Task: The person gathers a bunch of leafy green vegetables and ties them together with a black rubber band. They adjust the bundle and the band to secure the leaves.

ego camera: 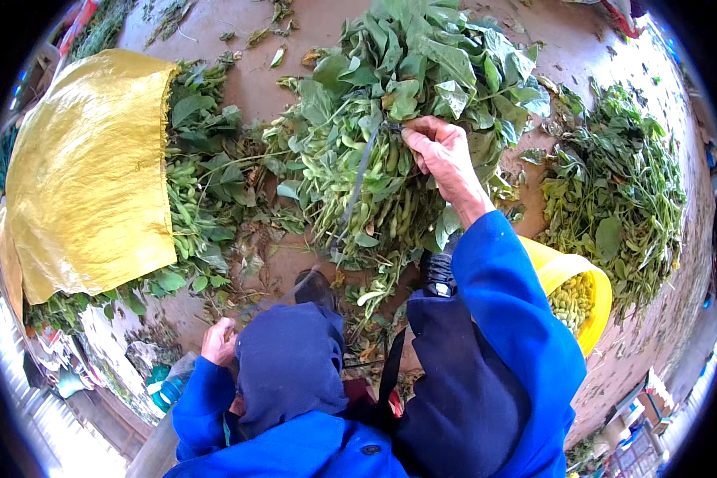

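Between my feet lies a large leafy bundle of bean plants with green pods [388, 173]. A thin grey strap [360, 173] runs over the bundle and reaches down towards my left side. My right hand [439, 146] pinches the dark tie at the bundle's middle, its fingertips among the stems. Beside my left knee, my left hand [220, 342] is curled, apart from the plants; a blurred strand runs near it, and I cannot tell whether it holds that strand.
A yellow woven sheet [95, 173] covers more bean plants at left. Right of my leg, a tilted yellow bucket [597, 299] holds picked pods [572, 302]. Another heap of bean plants [615, 197] lies at right. Loose leaves are scattered on the floor [251, 71].
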Demonstrator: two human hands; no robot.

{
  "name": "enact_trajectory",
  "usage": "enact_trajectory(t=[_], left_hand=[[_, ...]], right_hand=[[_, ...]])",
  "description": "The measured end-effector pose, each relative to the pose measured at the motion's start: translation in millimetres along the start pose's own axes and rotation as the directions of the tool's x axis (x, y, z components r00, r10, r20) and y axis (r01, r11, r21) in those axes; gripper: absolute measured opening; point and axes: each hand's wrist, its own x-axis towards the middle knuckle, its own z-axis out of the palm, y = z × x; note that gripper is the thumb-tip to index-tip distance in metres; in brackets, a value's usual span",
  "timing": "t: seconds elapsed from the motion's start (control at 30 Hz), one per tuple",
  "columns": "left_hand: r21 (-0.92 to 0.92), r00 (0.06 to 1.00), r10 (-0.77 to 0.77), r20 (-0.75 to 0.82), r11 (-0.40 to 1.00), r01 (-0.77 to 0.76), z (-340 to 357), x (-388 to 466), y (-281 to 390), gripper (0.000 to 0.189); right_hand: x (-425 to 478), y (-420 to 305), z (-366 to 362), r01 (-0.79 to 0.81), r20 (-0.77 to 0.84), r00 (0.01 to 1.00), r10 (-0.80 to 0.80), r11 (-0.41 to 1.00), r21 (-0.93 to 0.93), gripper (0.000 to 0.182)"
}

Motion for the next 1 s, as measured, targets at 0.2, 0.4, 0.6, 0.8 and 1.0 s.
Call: enact_trajectory(t=[0.2,0.4,0.6,0.8,1.0], left_hand=[[-0.192,0.813,0.37,-0.449,0.849,-0.492,-20,101,185,0.014],[-0.01,0.5,0.769,-0.398,0.541,-0.841,-23,212,342,0.018],[-0.576,0.8,0.578,-0.164,0.602,-0.553,-3,233,342,0.01],[-0.832,0.923,0.356,-0.149,0.458,-0.311,8,215,340,0.018],[-0.641,0.86,0.475,-0.187,0.604,-0.473,6,211,341,0.025]], right_hand=[[-3,-16,-6,-0.045,0.105,0.993,0.051,0.997,-0.06,0.017],[-5,-22,-6,0.114,0.071,0.993,-0.097,0.951,-0.287,0.018],[-4,-17,-12,0.073,0.088,0.994,-0.058,0.98,-0.186,0.017],[-3,-15,-9,0.025,0.042,0.999,-0.02,0.991,-0.131,0.017],[-6,-18,-10,-0.004,0.128,0.992,0.008,1.0,-0.028,0.023]])
